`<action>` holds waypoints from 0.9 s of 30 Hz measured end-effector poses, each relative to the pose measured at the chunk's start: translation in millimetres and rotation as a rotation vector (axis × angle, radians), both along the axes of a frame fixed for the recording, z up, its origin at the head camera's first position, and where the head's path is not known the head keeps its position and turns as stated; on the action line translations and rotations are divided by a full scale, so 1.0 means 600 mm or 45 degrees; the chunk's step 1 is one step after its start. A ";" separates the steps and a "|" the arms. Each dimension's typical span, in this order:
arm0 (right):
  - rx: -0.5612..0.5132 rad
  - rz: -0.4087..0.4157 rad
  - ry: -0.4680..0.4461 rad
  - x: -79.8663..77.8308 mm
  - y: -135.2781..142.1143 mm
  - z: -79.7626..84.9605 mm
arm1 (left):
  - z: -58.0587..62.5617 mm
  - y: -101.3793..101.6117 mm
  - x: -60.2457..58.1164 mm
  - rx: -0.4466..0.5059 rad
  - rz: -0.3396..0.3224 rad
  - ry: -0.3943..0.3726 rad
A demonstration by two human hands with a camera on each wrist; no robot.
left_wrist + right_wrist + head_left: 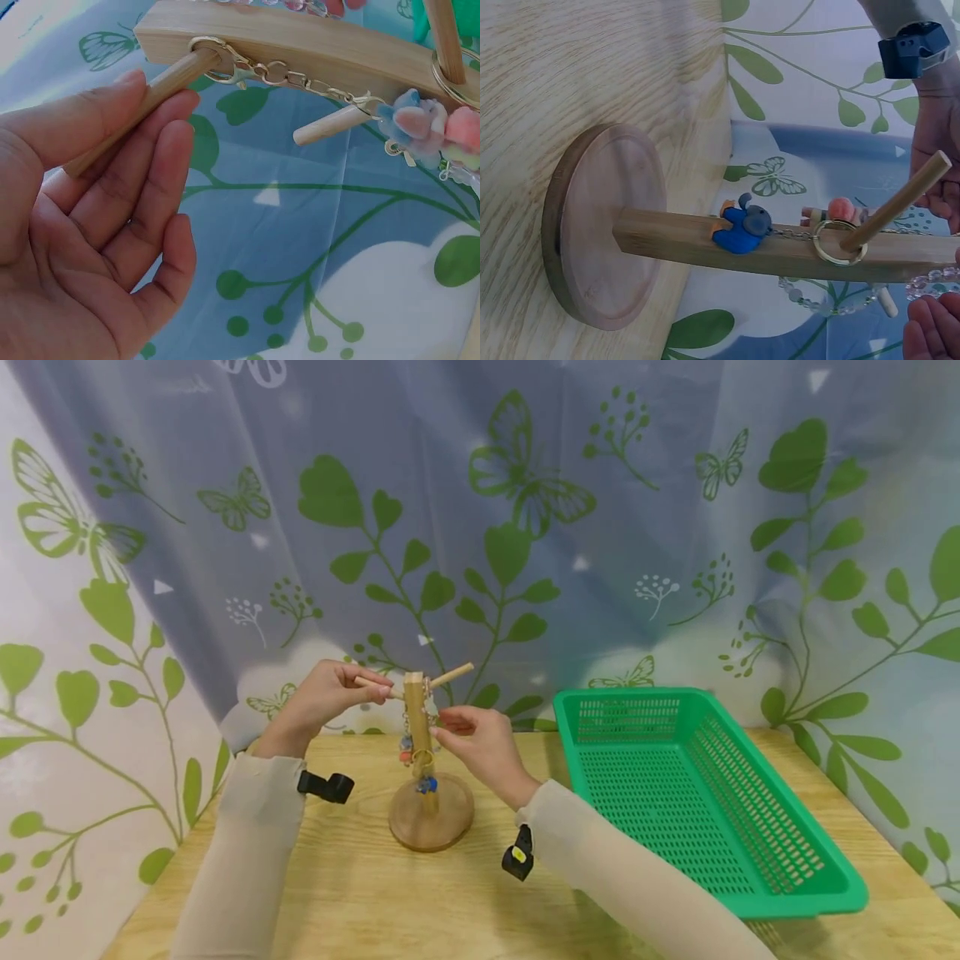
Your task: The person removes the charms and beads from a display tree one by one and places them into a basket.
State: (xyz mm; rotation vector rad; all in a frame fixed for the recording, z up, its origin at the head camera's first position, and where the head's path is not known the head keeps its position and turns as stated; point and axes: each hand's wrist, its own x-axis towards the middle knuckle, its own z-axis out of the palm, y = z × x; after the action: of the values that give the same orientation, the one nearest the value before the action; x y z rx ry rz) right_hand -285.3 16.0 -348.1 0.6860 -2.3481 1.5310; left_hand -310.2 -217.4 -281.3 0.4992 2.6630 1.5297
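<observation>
A wooden stand (417,718) with a round base (431,827) and several pegs stands upright on the table. My left hand (326,697) pinches the upper left peg (142,105) between thumb and fingers. Around that peg hangs a gold clasp ring with a chain (296,79) and plush-looking pink and blue charms (420,124). My right hand (483,739) is beside the post, its fingertips at a clear beaded bracelet (937,281), which they appear to pinch. On a lower peg hangs a gold-ringed keychain with a blue figurine (742,225). Another pale beaded strand (810,300) hangs behind the post.
A green plastic basket (795,906) stands on the table to the right, close to my right forearm. Behind the wooden table (337,893) hangs a curtain (450,485) printed with leaves and butterflies.
</observation>
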 end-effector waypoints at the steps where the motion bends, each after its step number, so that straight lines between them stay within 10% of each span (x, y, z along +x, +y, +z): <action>1: -0.005 -0.003 0.000 0.000 -0.001 -0.001 | 0.000 0.000 0.001 0.000 -0.001 0.001; 27: -0.058 -0.047 0.092 -0.011 -0.021 -0.011 | -0.005 0.010 0.001 0.087 0.056 -0.034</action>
State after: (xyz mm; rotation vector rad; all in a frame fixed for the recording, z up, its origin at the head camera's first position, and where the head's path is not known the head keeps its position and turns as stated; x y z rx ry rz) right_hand -291.7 3.6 -355.0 0.6724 -2.2539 1.5133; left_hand -309.6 -211.3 -284.1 0.4224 2.6268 1.6319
